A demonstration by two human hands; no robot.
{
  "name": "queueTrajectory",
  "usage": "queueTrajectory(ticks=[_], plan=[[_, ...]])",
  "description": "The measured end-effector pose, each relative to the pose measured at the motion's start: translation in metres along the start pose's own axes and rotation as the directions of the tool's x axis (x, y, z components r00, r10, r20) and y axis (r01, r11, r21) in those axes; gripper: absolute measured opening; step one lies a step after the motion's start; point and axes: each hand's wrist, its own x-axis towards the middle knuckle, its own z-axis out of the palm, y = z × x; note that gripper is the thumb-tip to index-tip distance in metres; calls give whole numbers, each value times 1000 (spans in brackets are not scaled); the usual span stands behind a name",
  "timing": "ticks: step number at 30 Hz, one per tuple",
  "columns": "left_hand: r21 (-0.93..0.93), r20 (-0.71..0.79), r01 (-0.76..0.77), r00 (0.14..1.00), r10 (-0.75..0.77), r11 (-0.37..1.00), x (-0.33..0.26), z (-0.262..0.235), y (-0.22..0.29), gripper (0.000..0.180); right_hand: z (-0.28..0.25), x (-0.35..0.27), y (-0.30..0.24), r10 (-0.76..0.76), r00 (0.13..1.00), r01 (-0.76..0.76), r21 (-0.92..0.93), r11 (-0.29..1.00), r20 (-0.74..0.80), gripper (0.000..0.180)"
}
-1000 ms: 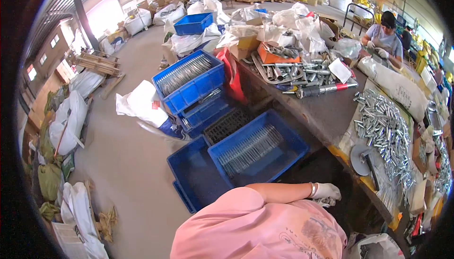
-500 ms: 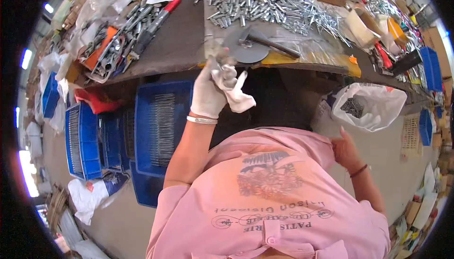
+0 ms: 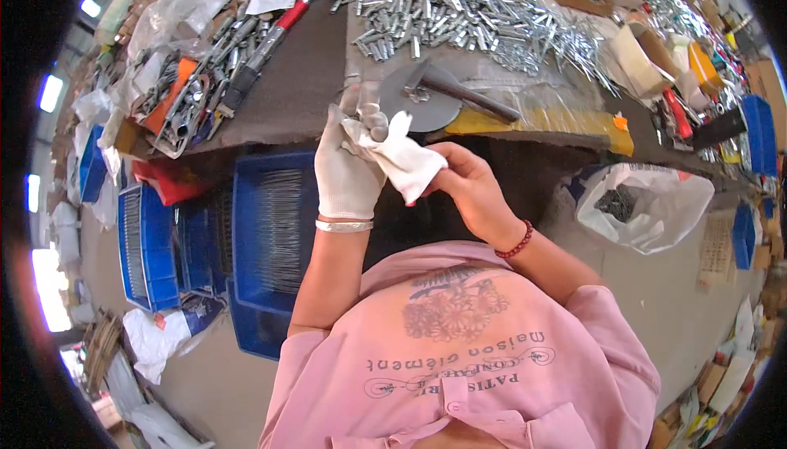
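My left hand (image 3: 348, 172) wears a white knit work glove with grey fingertips and is closed around a second, loose white glove (image 3: 405, 162). That loose glove droops to the right, its cuff toward my body. My bare right hand (image 3: 479, 195) pinches the cuff edge between thumb and fingers. Both hands are above the front edge of the workbench, close to my chest. Just beyond them a hammer (image 3: 471, 95) rests with its head on a round grey disc (image 3: 395, 103).
Many small metal pins (image 3: 459, 11) are heaped on the bench. Wrenches and sockets (image 3: 205, 105) lie at the left. Blue bins (image 3: 246, 285) of metal rods stand below left. A white sack (image 3: 676, 215) sits at the right, below a red-handled tool (image 3: 677, 113).
My right hand has come up from beside my body to the loose glove and taken hold of its cuff. My left hand has shifted slightly left and still grips the glove.
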Motion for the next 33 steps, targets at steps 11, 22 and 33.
queueTrajectory(ticks=[11,22,33], plan=[[904,370,-272,885,283,-330,-81,62,23,33,17,50,14,-188,982,127,-666,735,-21,11],[928,273,-114,857,438,-354,-98,30,15,27,37,32,37,-424,895,331,-841,428,137,15],[818,-208,-17,924,322,576,-94,-23,0,12,3,47,94,450,888,-454,-334,826,-93,39]])
